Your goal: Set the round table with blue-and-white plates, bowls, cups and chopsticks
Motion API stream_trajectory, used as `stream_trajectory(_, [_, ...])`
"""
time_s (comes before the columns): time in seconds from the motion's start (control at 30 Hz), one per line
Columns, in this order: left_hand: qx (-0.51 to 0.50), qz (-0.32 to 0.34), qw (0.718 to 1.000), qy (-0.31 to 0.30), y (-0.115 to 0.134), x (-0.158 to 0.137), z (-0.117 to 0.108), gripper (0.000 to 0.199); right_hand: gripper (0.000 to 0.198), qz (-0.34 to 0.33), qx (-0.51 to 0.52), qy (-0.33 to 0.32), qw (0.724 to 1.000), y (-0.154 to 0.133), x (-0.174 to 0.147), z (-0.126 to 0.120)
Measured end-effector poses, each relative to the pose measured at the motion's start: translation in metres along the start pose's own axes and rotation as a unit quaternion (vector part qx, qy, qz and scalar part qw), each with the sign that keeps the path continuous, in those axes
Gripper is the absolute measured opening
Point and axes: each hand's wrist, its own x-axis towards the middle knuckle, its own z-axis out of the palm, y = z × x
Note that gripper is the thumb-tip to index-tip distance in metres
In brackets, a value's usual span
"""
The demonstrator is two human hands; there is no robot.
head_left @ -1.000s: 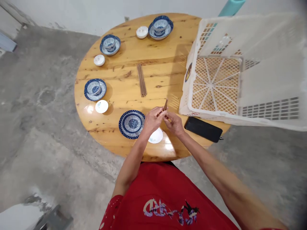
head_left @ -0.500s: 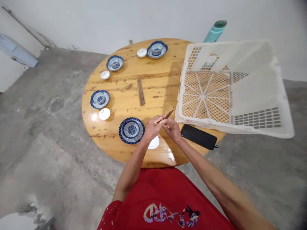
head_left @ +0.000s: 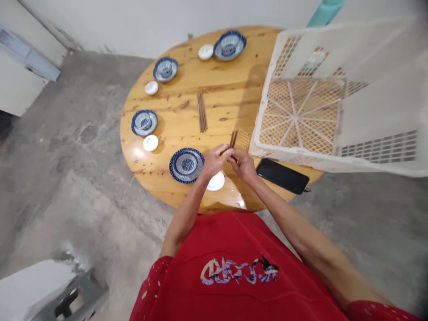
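Note:
Between my two hands is a pair of brown chopsticks [head_left: 233,139], their tips pointing away from me. My left hand [head_left: 215,160] is closed on them, and my right hand [head_left: 242,164] pinches them from the other side. Just left of my left hand lies a blue-patterned plate with a bowl [head_left: 186,165] on it. A small white dish [head_left: 216,181] sits below my hands, partly behind my left wrist. More chopsticks [head_left: 202,111] lie in a bundle at the middle of the round wooden table [head_left: 163,187].
A large white plastic basket [head_left: 294,154] stands tilted open on the right of the table. In front of it lies a black phone [head_left: 282,176]. Several plate-and-bowl sets [head_left: 144,122] with small dishes [head_left: 150,142] line the far and left edges. A turquoise bottle [head_left: 325,13] rises behind the basket.
The chopsticks in my hands have turned from slanting right to pointing nearly straight away from me. The whole view has shifted, with the table higher in the picture.

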Motion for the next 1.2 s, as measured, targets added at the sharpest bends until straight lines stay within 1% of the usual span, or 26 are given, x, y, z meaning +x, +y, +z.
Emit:
stream_trajectory(0.07, [-0.003, 0.028, 1.000, -0.002, 0.005, -0.001, -0.011, 0.029, 0.019, -0.040, -0.011, 0.011, 0.999, -0.005, -0.009, -0.007])
stream_trajectory(0.1, [-0.003, 0.033, 0.999, 0.004, 0.007, -0.004, -0.017, 0.032, 0.020, -0.048, 0.001, 0.011, 0.999, -0.007, -0.016, -0.010])
stream_trajectory(0.17, [0.013, 0.028, 0.999, 0.024, 0.009, -0.018, -0.029, 0.036, 0.022, -0.031, 0.059, -0.017, 0.998, -0.010, -0.033, -0.013])
stream_trajectory(0.23, [0.047, 0.001, 0.998, 0.036, 0.008, -0.044, -0.035, 0.035, 0.029, 0.006, 0.146, -0.082, 0.986, -0.011, -0.054, -0.011])
stream_trajectory(0.3, [0.078, -0.040, 0.996, 0.019, 0.002, -0.079, -0.034, 0.034, 0.036, 0.052, 0.238, -0.161, 0.956, -0.009, -0.074, -0.002])
stream_trajectory(0.37, [0.080, -0.099, 0.991, -0.030, -0.007, -0.118, -0.027, 0.036, 0.039, 0.094, 0.312, -0.218, 0.920, -0.006, -0.089, 0.012])
stream_trajectory(0.4, [0.065, -0.130, 0.988, -0.059, -0.012, -0.136, -0.021, 0.038, 0.040, 0.114, 0.337, -0.234, 0.905, -0.004, -0.095, 0.020])
stream_trajectory(0.47, [0.023, -0.190, 0.978, -0.077, -0.019, -0.168, -0.010, 0.043, 0.042, 0.150, 0.366, -0.246, 0.885, 0.000, -0.103, 0.035])
stream_trajectory(0.57, [-0.052, -0.271, 0.959, -0.065, -0.023, -0.199, 0.003, 0.047, 0.041, 0.201, 0.390, -0.239, 0.866, 0.004, -0.108, 0.052])
stream_trajectory(0.7, [-0.179, -0.350, 0.918, -0.056, -0.026, -0.213, 0.012, 0.046, 0.042, 0.255, 0.407, -0.257, 0.839, 0.005, -0.111, 0.067])
stream_trajectory(0.77, [-0.221, -0.376, 0.899, -0.050, -0.030, -0.217, 0.014, 0.043, 0.043, 0.270, 0.407, -0.262, 0.833, 0.005, -0.112, 0.073])
stream_trajectory(0.87, [-0.256, -0.392, 0.883, -0.032, -0.040, -0.220, 0.016, 0.039, 0.046, 0.282, 0.408, -0.252, 0.831, 0.005, -0.113, 0.082])
stream_trajectory(1.03, [-0.257, -0.385, 0.887, -0.012, -0.056, -0.220, 0.017, 0.034, 0.050, 0.270, 0.414, -0.239, 0.836, 0.006, -0.111, 0.094])
stream_trajectory(1.2, [-0.232, -0.375, 0.898, -0.002, -0.062, -0.214, 0.018, 0.033, 0.050, 0.256, 0.398, -0.232, 0.850, 0.007, -0.107, 0.099])
